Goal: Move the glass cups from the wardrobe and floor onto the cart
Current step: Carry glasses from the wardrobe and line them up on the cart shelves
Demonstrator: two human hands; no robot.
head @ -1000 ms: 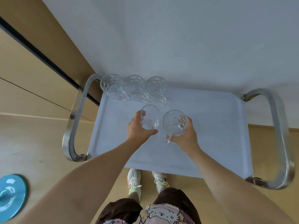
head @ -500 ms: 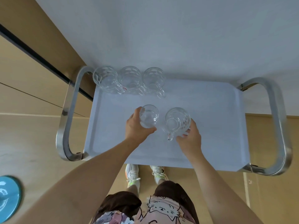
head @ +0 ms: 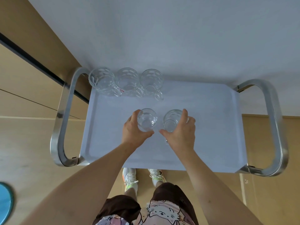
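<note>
Two glass cups are held over the middle of the cart's tray (head: 203,127), one in each hand. Nearest the viewer, at six o'clock, a pair of white sneakers (head: 129,177) is seen on the floor just behind the tray's near edge, so the cart is faced squarely. Further out, the left hand (head: 133,132) is curled round a smooth glass cup (head: 146,119), thumb at the near side and fingers wrapped at nine o'clock; the rim is kept upward. Just beside it at three o'clock, the right hand (head: 181,132) is wrapped round a dimpled glass cup (head: 172,120), fingers at the far right wall and thumb at the near left. A handle appears to be hidden under the palm. Whether either base touches the tray cannot be told. The two cups are kept slightly apart, probably so that glass is not knocked against glass.

At twelve o'clock, three dimpled cups (head: 126,82) are lined along the tray's far edge, toward its left corner, handles turned to the near right. That row seems to have been packed tightly to leave space free, and a second row is judged to be in hand. At eight o'clock a blue disc (head: 4,203) lies on the floor. Steel handles (head: 60,120) loop both ends of the cart.
</note>
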